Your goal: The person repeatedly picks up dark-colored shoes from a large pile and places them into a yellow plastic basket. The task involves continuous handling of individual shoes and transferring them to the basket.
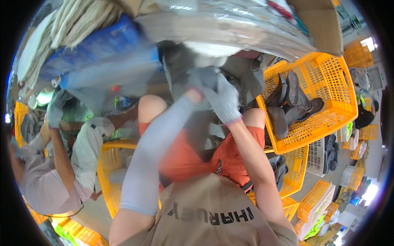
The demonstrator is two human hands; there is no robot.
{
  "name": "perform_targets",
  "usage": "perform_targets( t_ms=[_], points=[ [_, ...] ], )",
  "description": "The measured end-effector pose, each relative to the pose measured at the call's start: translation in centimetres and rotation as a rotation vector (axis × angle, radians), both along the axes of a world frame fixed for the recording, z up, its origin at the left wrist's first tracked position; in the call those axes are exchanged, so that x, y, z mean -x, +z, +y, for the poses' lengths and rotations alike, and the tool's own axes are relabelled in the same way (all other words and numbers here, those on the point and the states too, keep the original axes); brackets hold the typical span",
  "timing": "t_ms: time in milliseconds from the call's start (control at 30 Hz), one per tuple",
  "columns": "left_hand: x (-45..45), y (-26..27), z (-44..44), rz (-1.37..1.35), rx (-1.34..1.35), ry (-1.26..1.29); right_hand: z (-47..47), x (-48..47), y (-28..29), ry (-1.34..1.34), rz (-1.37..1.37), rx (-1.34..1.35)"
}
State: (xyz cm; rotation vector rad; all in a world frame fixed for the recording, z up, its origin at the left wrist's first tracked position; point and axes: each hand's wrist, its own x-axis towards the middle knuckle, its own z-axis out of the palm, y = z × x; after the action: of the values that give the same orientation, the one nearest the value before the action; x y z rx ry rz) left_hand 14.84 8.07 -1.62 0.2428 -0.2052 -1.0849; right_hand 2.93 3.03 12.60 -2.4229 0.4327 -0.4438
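My left hand (198, 80), in a greyish work glove, is blurred beneath a pale rounded form (212, 50), perhaps a buffing wheel. Beside it, my right hand (226, 100) wears a white knit glove with a pink cuff. Its thumb and fingers close around a dark grey object (212, 81), too smeared to name for certain. The gloves meet over it, and my left fingers cannot be made out. A grey bin-like housing (251, 81) surrounds the area in front of my knees. To my right, a tilted orange plastic crate (335, 107) contains several dark clog-type shoes (292, 89).
Plastic-wrapped material (234, 27) and a cardboard box (323, 27) hang over the front. Blue panels (101, 46) stand left. Another person (55, 178) with gloved hands sits close on that side. More orange crates (294, 172) and a white crate (316, 156) line the right.
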Motion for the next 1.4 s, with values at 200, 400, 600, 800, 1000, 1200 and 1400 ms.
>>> perform_targets(
  t_ms=[200, 400, 600, 800, 1000, 1200, 1400],
  points=[
    [8.3, 4.3, 0.2, 0.311, -0.028, 0.099, 0.4, 7.6, -2.4, 0.05, -0.25, 0.215],
    [2.6, 1.2, -2.2, 0.08, -0.359, 0.631, -2.5, -3.3, -5.3, -0.016, -0.062, -0.052],
    [0.6, -1.1, -1.9, 0.106, -0.45, 0.474, -0.9, 1.7, 0.5, 0.152, 0.201, -0.166],
    [0.9, -1.3, -0.8, 0.064, -0.474, 0.414, 0.3, 0.3, -0.6, -0.054, 0.025, 0.185],
    [0.5, -1.7, -0.9, 0.054, -0.469, 0.39, -1.2, -2.6, -2.7, 0.031, -0.023, -0.104],
    [1.1, 3.3, -0.9, 0.055, -0.22, 0.246, -3.2, 1.4, 1.8, 0.279, 0.16, -0.205],
    [10.9, 8.3, -1.2, -0.334, -0.657, -0.081, -11.6, 27.5, 4.3, -0.82, -0.292, -0.089]
  ],
)
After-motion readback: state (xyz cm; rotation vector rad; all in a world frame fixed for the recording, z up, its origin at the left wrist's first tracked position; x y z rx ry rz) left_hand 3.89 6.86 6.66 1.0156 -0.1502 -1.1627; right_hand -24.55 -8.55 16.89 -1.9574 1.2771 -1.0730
